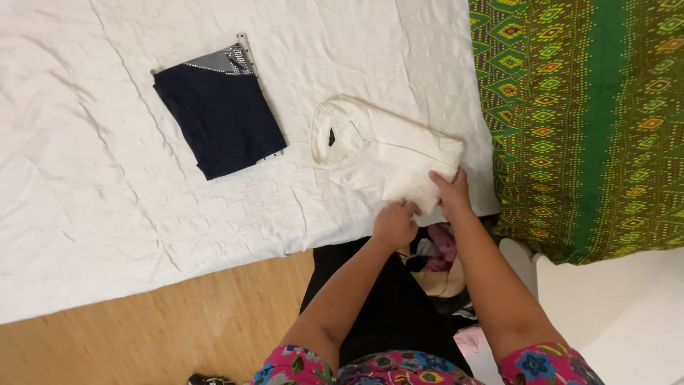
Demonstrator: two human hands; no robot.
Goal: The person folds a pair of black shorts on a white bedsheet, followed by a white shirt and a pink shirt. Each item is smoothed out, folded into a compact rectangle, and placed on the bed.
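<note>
Head camera looks straight down past two floral-print sleeves [399,367] in pink and blue at the bottom edge, with black trousers [385,299] between the forearms. Just beyond them sits a heap of mixed clothes [438,257], pink and cream pieces showing, beside a pale wooden floor [178,328] on the left and a white smooth surface [613,314] on the right.

Farther out, the left hand [394,222] is curled, its fingers pressed together and pinching the near edge of a folded cream-white cotton garment [385,146]. The right hand [451,194] rests just beside it on the same near corner, fingers closed over the cloth with the thumb on top. The garment lies near the front edge of a wrinkled white sheet [85,178], its collar opening turned to the left and its folded body stretching right toward the sheet's edge.

Well apart from it, farther left and back on the sheet, lies a folded navy-blue garment with a glittering silver trim [217,117] along its far edge, tilted at an angle. A green patterned cloth with yellow and purple diamonds [584,107] covers the far right.
</note>
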